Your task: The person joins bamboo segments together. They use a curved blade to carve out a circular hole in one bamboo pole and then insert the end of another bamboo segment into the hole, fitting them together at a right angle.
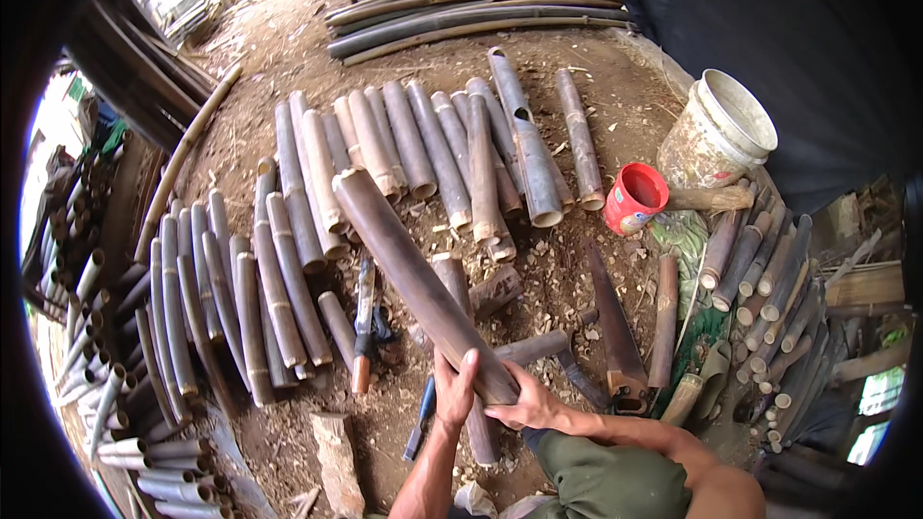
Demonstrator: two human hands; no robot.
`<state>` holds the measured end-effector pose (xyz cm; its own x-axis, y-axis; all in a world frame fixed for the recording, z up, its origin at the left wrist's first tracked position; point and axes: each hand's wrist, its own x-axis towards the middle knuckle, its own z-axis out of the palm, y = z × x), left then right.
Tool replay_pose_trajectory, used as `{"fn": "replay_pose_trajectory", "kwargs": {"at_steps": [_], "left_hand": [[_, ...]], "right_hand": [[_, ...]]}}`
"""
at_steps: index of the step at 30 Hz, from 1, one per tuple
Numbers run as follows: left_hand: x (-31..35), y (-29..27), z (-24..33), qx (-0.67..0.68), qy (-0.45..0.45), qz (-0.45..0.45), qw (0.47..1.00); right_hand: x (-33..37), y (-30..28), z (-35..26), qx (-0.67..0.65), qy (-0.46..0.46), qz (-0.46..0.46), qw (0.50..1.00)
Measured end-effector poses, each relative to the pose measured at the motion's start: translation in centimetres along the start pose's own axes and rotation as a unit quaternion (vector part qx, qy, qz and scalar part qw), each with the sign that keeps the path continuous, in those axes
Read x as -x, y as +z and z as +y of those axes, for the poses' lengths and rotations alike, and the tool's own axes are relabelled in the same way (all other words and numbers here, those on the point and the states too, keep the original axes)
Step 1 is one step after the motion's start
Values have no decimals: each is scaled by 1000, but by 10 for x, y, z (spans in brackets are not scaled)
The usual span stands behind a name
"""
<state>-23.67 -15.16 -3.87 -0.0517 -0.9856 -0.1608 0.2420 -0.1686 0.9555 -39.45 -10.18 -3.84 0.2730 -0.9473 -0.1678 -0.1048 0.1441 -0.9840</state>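
A dark brown bamboo section (413, 274) slants up and away from me, its near end in both my hands. My left hand (455, 388) is closed around its left side, thumb lying up along the tube. My right hand (528, 402) grips the right side by the near end; some of its fingers are hidden beneath. Under the tube, other bamboo pieces (538, 346) lie crosswise on the ground. A handsaw (615, 322) with a wooden handle rests to the right. Left of my left hand is a narrow blue tool (420, 418) whose kind I cannot make out.
Rows of cut bamboo (413, 139) cover the ground ahead and left, with a stack (788, 279) at right. A red plastic pail (636, 198) stands beside a dirty white bucket (716, 130). An orange-ended tool (362, 327) and a wood block (336, 461) lie left. Long poles (481, 14) lie behind.
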Motion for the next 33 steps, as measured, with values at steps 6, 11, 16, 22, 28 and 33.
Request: {"fn": "replay_pose_trajectory", "kwargs": {"at_steps": [6, 11, 16, 22, 28, 33], "left_hand": [[16, -32, -52, -417, -49, 67, 905], [60, -26, -107, -476, -153, 35, 866], [62, -8, -122, -435, -144, 73, 886], [63, -16, -129, -447, -157, 111, 874], [56, -10, -120, -431, -180, 102, 879], [62, -15, -129, -444, -138, 117, 878]], "right_hand": [[-52, -93, -2, -94, -61, 233, 966], [-131, -249, -18, 38, 176, 331, 926], [-179, -314, 56, 379, 89, 403, 828], [-237, -207, 34, 546, -241, 344, 725], [-287, -112, 14, 380, 135, 194, 894], [-279, -132, 34, -281, 66, 109, 951]]}}
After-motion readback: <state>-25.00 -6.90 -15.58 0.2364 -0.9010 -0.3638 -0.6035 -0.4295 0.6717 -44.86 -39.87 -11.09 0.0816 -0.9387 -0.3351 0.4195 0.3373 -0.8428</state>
